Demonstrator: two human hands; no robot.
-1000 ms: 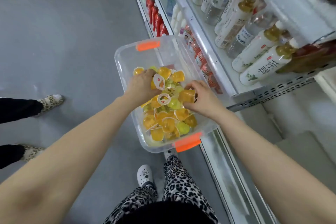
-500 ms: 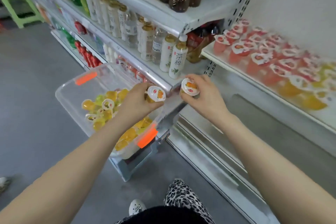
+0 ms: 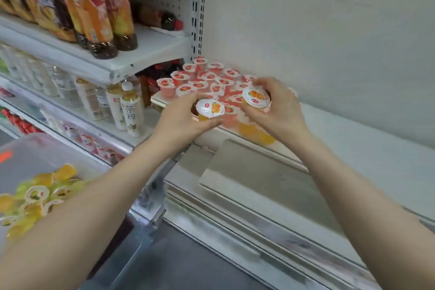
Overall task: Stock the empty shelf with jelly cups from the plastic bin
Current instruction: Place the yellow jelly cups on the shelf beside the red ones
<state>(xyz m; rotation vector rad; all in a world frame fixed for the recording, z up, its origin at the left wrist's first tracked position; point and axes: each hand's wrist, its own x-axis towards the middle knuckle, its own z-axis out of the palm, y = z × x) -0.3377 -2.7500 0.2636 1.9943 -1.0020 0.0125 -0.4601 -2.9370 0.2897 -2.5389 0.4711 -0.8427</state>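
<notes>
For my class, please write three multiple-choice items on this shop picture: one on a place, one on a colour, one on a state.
1. Where is the plastic bin? A on the top shelf; B at lower left of view; C on the floor at right.
2. What colour is the fruit printed on the jelly cup in the left hand? A orange; B blue; C purple.
3. What are the hands doing? A both idle; B only one holds a cup; C left hand and right hand each grip a cup.
Key: B, its clear wall shows at lower left; A, orange segments on the white lid; C, fingers curl round one cup each.
</notes>
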